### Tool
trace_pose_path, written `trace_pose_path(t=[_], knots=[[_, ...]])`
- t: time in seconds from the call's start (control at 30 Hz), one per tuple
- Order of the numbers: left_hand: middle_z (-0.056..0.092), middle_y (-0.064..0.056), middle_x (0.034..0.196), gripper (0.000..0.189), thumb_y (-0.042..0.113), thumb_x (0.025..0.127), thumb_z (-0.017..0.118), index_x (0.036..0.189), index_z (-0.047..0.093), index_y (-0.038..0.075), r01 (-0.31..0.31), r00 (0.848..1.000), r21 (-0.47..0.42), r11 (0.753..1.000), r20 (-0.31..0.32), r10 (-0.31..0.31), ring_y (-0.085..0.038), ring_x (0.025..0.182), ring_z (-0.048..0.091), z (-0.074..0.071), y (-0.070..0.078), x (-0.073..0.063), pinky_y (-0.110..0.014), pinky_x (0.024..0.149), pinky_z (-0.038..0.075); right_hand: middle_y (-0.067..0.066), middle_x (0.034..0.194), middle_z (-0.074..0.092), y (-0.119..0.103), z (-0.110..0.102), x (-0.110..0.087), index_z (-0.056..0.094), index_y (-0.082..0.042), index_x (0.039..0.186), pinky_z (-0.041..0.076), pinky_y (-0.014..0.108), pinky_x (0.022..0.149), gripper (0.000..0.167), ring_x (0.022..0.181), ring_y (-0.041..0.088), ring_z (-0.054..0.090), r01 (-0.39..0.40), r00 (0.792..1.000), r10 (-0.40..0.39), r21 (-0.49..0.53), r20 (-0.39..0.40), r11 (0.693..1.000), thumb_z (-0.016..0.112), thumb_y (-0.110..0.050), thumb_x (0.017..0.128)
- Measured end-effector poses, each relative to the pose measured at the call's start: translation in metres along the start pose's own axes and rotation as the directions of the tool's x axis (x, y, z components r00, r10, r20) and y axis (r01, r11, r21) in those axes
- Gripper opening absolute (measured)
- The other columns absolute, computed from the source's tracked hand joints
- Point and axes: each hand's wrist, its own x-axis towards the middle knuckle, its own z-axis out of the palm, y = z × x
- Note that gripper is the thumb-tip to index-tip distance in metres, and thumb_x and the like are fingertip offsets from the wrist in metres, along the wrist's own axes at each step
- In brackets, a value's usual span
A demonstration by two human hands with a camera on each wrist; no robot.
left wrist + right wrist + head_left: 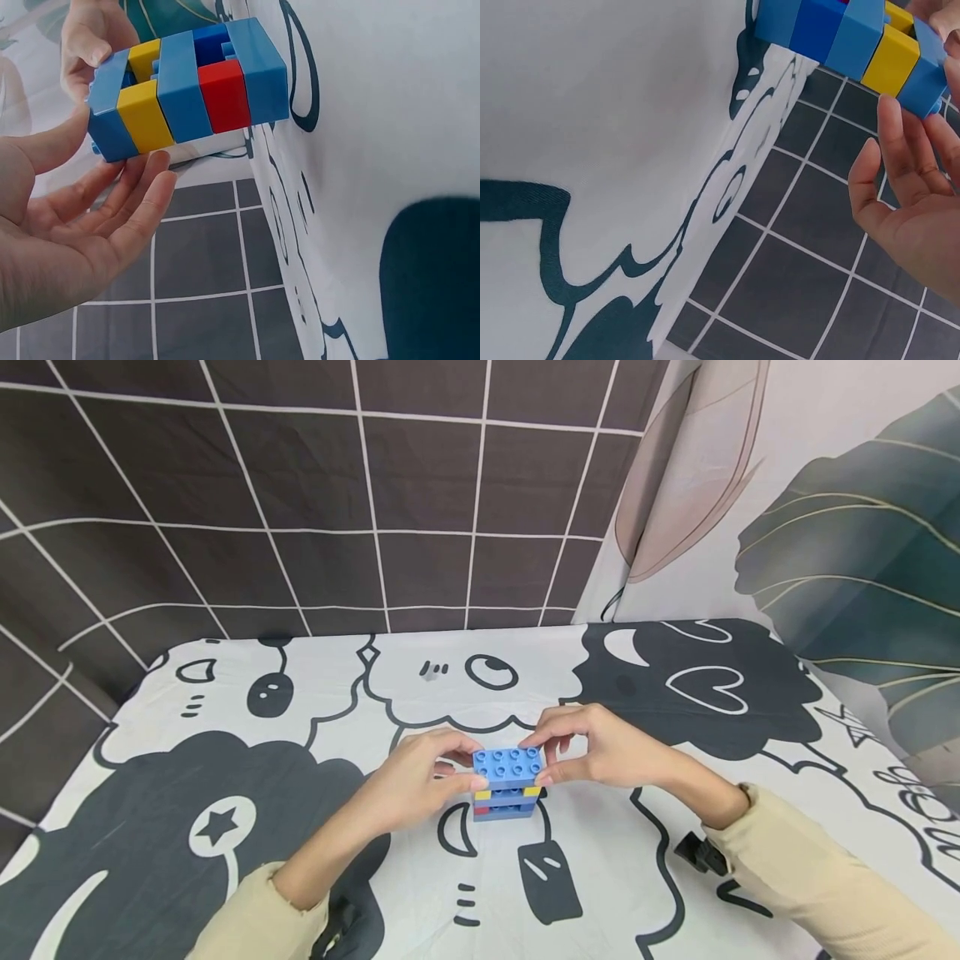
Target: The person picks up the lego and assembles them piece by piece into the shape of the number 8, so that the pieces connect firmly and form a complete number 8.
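A small tower of toy building bricks (pixel 507 798) stands upright on the patterned cloth between both hands. Its top is a blue studded building brick (pixel 507 763). Below it come two yellow bricks (pixel 145 116), a blue layer, a red brick (pixel 224 95) with a dark blue brick (pixel 817 28), and a blue base. My left hand (pixel 423 774) pinches the left end of the top blue brick, thumb in front and fingers behind. At the right end my right hand (pixel 596 747) pinches the same brick, thumb near the front corner. Gaps show between the layers.
The tabletop is covered by a black-and-white cartoon cloth (pixel 600 860). A dark grid-patterned curtain (pixel 300 477) hangs behind it, and a leaf-patterned curtain (pixel 862 543) at the right. A black device (pixel 702 853) sits by the right wrist.
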Motion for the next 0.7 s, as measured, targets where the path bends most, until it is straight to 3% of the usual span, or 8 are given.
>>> trace_pose_path(t=[0.2,0.4,0.57,0.7], knots=[[0.061,-0.007,0.096,0.032,0.016,0.081,0.07,0.108,0.063,-0.002,0.003,1.0,0.051,0.999,-0.022,-0.002,-0.019,0.091,0.058,-0.003,0.0,0.003,-0.03,0.078,0.051,-0.004,0.087,0.063,-0.006,-0.001,0.0,0.066,-0.004,0.101,0.049,0.029,0.067,0.031,0.074,0.009,0.057,-0.093,0.995,0.091,-0.04,-0.038,0.995,0.077,-0.011,0.073],[0.063,-0.006,0.091,0.031,0.012,0.08,0.071,0.108,0.065,0.0,0.107,0.987,0.075,0.991,-0.128,-0.097,-0.015,0.082,0.059,-0.001,0.003,0.014,-0.026,0.074,0.051,0.002,0.09,0.065,-0.005,0.001,0.003,0.066,0.001,0.1,0.051,0.026,0.069,0.029,0.075,0.012,0.057,-0.184,0.974,0.178,-0.035,-0.14,0.982,0.075,-0.008,0.074],[0.066,-0.007,0.094,0.028,0.009,0.081,0.069,0.108,0.064,0.002,0.145,0.965,0.078,0.986,-0.231,-0.124,-0.019,0.086,0.063,0.001,0.002,0.021,-0.031,0.078,0.051,0.009,0.093,0.066,-0.002,0.005,0.008,0.066,0.004,0.099,0.052,0.024,0.069,0.025,0.077,0.016,0.062,-0.247,0.939,0.241,0.007,-0.246,0.969,0.072,-0.001,0.075],[0.064,-0.01,0.104,0.027,0.006,0.085,0.062,0.112,0.061,0.002,0.186,0.963,0.019,0.982,-0.202,-0.178,-0.023,0.097,0.061,-0.002,-0.006,0.028,-0.035,0.086,0.048,0.015,0.096,0.066,0.001,0.006,0.011,0.065,0.006,0.102,0.052,0.024,0.065,0.023,0.077,0.018,0.065,-0.339,0.9,0.333,0.03,-0.28,0.94,0.068,-0.001,0.079]])
